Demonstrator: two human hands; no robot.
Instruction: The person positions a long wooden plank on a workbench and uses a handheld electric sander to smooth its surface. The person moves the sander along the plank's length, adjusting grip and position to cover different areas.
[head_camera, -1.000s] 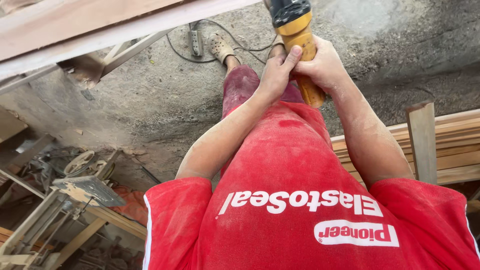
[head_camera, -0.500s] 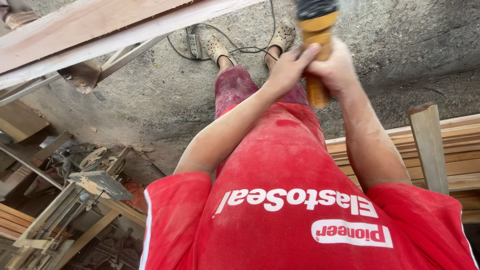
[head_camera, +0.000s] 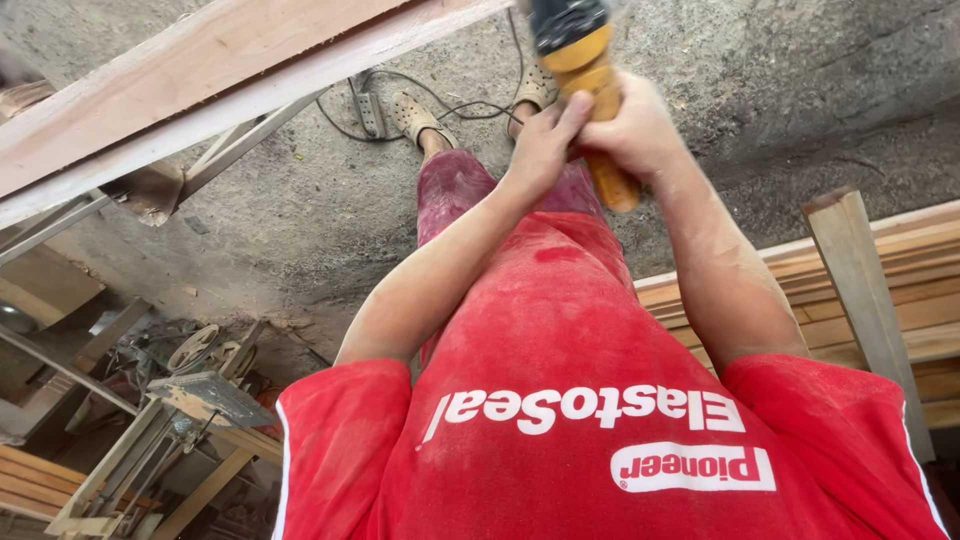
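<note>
Gripping a yellow power tool (head_camera: 585, 75) with left hand (head_camera: 540, 145) and right hand (head_camera: 630, 130).

A woodworking shop: long planks (head_camera: 200, 90), stacked boards (head_camera: 900, 300), a dusty concrete floor (head_camera: 750, 100), and sawing machinery (head_camera: 190, 400).

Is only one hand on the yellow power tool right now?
No, both the left hand and the right hand wrap the handle of the yellow power tool.

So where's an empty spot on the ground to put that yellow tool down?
Bare concrete floor lies right of the feet, above the stacked planks. Another bare patch sits between the legs and the long beam. It is crowded around the power strip and cables and by the machinery at lower left.
</note>
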